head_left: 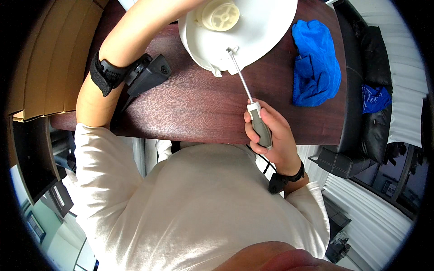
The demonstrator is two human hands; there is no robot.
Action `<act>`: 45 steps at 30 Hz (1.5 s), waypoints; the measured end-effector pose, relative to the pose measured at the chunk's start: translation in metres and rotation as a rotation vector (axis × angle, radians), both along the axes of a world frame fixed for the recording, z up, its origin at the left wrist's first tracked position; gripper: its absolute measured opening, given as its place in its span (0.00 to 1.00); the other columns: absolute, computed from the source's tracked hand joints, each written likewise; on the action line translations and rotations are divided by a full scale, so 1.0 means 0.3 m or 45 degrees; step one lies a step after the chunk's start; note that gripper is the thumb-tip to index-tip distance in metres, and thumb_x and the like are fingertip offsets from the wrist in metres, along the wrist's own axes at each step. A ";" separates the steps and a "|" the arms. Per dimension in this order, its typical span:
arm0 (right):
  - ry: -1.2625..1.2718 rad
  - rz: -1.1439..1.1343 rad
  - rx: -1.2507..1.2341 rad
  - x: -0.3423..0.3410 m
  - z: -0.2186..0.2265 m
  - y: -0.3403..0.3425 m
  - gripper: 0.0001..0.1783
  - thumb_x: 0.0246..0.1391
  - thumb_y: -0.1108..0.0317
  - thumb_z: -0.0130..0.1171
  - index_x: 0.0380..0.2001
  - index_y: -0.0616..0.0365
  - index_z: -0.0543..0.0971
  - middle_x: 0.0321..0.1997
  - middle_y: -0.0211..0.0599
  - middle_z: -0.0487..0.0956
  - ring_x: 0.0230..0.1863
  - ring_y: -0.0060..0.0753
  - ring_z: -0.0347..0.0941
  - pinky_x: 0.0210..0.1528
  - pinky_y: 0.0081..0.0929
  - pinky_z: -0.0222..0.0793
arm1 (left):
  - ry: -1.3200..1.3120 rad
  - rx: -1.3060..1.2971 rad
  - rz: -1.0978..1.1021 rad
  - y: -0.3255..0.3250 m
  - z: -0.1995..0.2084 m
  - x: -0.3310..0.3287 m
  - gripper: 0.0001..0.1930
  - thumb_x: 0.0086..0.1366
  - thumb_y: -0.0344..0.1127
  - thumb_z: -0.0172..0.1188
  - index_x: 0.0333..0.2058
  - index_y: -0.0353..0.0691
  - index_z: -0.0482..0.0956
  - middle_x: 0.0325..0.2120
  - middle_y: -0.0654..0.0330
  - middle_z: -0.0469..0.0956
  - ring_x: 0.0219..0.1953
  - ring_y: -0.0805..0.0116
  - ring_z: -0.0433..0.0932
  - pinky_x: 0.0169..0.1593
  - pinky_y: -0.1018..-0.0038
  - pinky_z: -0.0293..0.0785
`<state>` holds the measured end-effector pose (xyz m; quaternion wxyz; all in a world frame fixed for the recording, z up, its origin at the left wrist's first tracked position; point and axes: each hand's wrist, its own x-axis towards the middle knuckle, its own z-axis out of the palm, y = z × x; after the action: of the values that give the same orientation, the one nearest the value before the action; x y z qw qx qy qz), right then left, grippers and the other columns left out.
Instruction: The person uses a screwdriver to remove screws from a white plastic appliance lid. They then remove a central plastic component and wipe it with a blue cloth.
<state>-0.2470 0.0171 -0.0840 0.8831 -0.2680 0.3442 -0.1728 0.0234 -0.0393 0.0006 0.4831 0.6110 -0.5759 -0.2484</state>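
A screwdriver (257, 118) is held in the right hand (278, 135), its grey and white handle wrapped by the curled fingers and the thumb. The shaft is pointed up and slightly left, and its tip is brought to a small raised spot inside a white shell (266, 27); whether a screw is engaged there cannot be told. The shell is placed at the far side of the dark brown table (203, 108), partly cut off by the upper edge of the view. A round cream part (220, 17) with a spoked face is seen inside it, left of the tip.

The left forearm (131, 40) is stretched across the table toward the shell. The left hand is hidden beyond the upper edge, so its opening and any hold cannot be told. A black camera (151, 74) is strapped to that forearm, and a black band (289, 178) is worn on the right wrist. A crumpled blue cloth (316, 63) is left on the table, right of the shell.
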 end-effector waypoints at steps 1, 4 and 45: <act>-0.014 0.001 0.025 0.005 0.007 0.004 0.17 0.64 0.64 0.41 0.53 0.58 0.64 0.38 0.37 0.72 0.22 0.20 0.65 0.12 0.15 0.54 | 0.033 0.017 -0.002 0.001 0.011 -0.009 0.15 0.64 0.33 0.46 0.46 0.31 0.73 0.38 0.53 0.77 0.42 0.66 0.74 0.49 0.73 0.68; -0.030 0.023 0.045 0.005 0.012 -0.006 0.17 0.64 0.64 0.41 0.53 0.59 0.64 0.37 0.36 0.71 0.22 0.19 0.64 0.12 0.15 0.53 | -0.044 -0.065 -0.006 0.052 0.037 -0.043 0.15 0.64 0.33 0.46 0.46 0.31 0.73 0.38 0.53 0.77 0.43 0.66 0.74 0.49 0.72 0.68; 0.095 0.076 -0.316 0.005 -0.031 -0.025 0.17 0.64 0.66 0.40 0.53 0.63 0.61 0.35 0.37 0.69 0.17 0.17 0.62 0.10 0.14 0.54 | -0.148 -0.142 0.008 0.072 0.047 -0.050 0.14 0.64 0.33 0.46 0.44 0.32 0.74 0.36 0.54 0.77 0.41 0.67 0.74 0.47 0.73 0.68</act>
<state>-0.2454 0.0097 -0.0933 0.8345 -0.3916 0.3446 -0.1778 0.0085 -0.0178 0.0148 0.4830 0.5982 -0.6141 -0.1784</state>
